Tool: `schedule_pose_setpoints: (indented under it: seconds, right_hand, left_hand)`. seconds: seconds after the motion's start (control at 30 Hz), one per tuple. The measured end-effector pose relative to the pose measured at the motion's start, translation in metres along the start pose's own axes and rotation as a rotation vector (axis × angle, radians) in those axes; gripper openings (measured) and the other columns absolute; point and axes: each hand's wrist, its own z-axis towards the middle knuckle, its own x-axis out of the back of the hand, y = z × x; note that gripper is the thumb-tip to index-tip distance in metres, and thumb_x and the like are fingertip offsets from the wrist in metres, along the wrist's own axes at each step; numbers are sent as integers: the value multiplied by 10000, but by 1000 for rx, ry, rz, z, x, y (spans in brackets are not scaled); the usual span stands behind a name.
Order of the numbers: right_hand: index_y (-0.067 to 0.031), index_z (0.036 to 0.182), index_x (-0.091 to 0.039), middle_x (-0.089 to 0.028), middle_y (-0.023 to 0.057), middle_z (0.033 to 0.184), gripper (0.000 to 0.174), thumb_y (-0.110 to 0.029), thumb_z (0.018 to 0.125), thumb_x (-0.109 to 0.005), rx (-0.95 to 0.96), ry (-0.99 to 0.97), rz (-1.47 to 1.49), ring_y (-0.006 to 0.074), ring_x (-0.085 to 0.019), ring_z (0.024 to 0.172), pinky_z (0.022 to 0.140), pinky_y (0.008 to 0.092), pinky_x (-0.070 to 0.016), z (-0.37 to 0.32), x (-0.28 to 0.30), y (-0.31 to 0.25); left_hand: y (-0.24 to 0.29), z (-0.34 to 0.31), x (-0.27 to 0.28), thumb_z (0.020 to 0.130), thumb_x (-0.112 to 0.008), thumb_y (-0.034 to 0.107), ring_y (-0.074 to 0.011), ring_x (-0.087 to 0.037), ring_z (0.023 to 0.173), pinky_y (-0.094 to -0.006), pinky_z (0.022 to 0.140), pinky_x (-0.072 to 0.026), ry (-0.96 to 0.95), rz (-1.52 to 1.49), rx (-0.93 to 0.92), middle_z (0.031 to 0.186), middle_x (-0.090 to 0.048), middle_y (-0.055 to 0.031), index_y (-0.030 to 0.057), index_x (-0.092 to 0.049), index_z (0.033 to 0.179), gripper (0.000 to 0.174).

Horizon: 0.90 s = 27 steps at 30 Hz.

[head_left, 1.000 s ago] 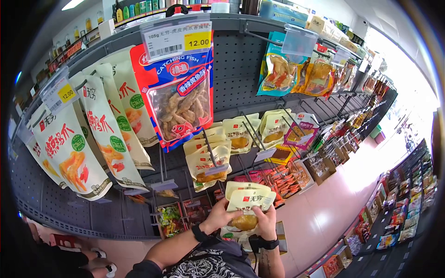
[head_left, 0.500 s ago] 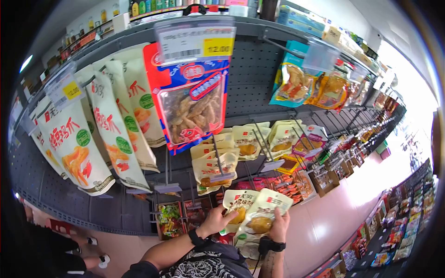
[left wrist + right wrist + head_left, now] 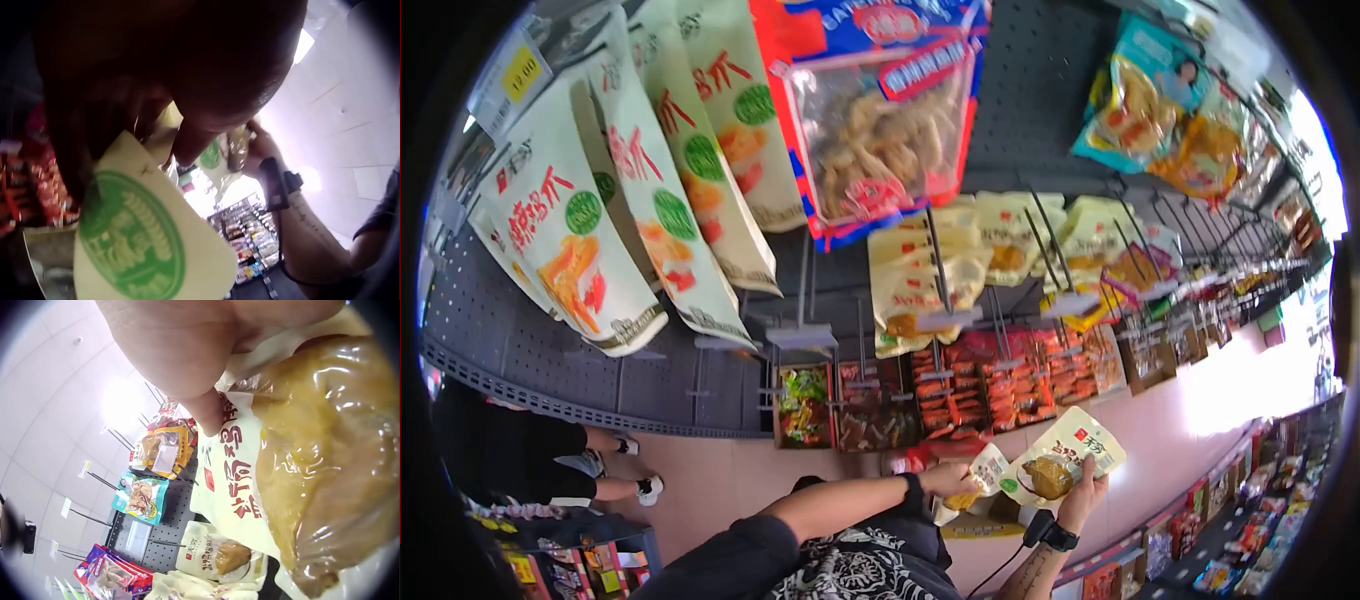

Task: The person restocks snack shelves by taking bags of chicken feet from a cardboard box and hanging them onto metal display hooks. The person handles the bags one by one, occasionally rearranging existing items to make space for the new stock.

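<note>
In the head view my right hand (image 3: 1084, 500) holds up a cream snack pouch (image 3: 1065, 445), its thumb over the front. A clear window on the pouch shows a brown piece of meat, large in the right wrist view beside my right hand (image 3: 181, 350). Lower and to the left, my left hand (image 3: 946, 480) grips a second cream pouch (image 3: 988, 468), tilted and partly covered by the fingers. The left wrist view shows my left hand (image 3: 231, 69) dark and close, with a cream corner bearing a green oval (image 3: 140, 237) under the fingers.
Similar cream pouches (image 3: 925, 275) hang on hooks ahead. Above hang a blue-red fish snack bag (image 3: 880, 130) and large white bags (image 3: 590, 250). Boxes of red packets (image 3: 1020, 380) stand low. A person's legs (image 3: 605, 465) show at left, shelves (image 3: 1240, 530) at right.
The two pouches, first stacked together between both hands, were fanned out and are now apart, one in each hand. The head view has tilted down, so the racks appear higher.
</note>
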Motion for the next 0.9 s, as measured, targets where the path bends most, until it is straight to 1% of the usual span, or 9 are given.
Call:
schedule_pose_setpoints:
  seconds: [0.03,0.1,0.13,0.27,0.33,0.4,0.57,0.77,0.9]
  right_hand:
    - [23,1112,-565,-644,97,1027,242,-141,934,-557,10,45,-21,151,-621,878,781,288,-499,-19,11,4]
    - [27,1128,-560,-634,84,1038,278,-176,939,-558,24,175,-112,140,-598,903,798,284,-475,-63,35,9]
    - [34,1145,-549,-628,87,1060,295,-175,937,-557,0,233,-127,145,-593,930,824,282,-464,-87,50,17]
    - [43,1178,-519,-623,103,1081,301,-129,932,-550,-15,392,-97,163,-601,937,837,291,-474,-193,76,31]
    - [39,1180,-517,-623,102,1085,290,-100,927,-550,-35,417,-37,171,-608,929,834,304,-482,-245,97,47]
    - [28,1170,-524,-628,82,1071,270,-93,929,-547,-45,424,-76,163,-610,908,814,296,-481,-293,113,51]
    - [16,1128,-559,-641,61,1021,242,-114,923,-563,-130,493,-200,148,-603,872,801,284,-473,-359,146,34]
    - [11,1105,-577,-643,54,1018,222,-132,937,-551,-114,421,-177,122,-598,864,786,278,-471,-340,174,16]
    - [19,1117,-568,-643,56,1025,222,-103,932,-556,-124,301,-121,119,-594,894,798,276,-478,-314,202,23]
  left_hand:
    - [-4,2,-13,892,-565,396,-256,-647,857,-365,776,-504,-4,-179,-26,991,-669,-147,7,-594,1108,446]
    - [-58,16,-60,904,-593,194,-208,-653,844,-324,711,-532,-47,-572,226,979,-668,-110,-12,-603,1091,279]
    - [-49,9,-61,888,-569,33,-260,-660,878,-413,771,-553,-94,-851,448,995,-652,-117,-27,-543,1126,247]
    - [-120,14,-98,843,-600,-29,-258,-627,964,-444,809,-541,96,-1178,465,1099,-600,-106,54,-466,1211,400]
    - [-124,5,-99,824,-627,-4,-215,-617,915,-436,772,-525,97,-1032,557,1024,-596,-52,130,-436,1230,468]
    - [-126,-15,-102,818,-662,100,-145,-553,785,-372,755,-474,104,-936,438,886,-534,18,159,-449,1190,433]
    - [-146,-57,-144,868,-612,128,-169,-576,1041,-344,778,-504,160,-599,362,1233,-556,-81,43,-366,1347,546]
    - [-96,-103,-167,883,-595,142,-128,-658,776,-280,707,-521,96,-200,136,859,-686,-71,1,-603,1074,237]
    - [-37,-104,-204,906,-604,206,-144,-614,919,-274,821,-494,-180,-288,-129,1008,-653,-69,18,-570,1157,316]
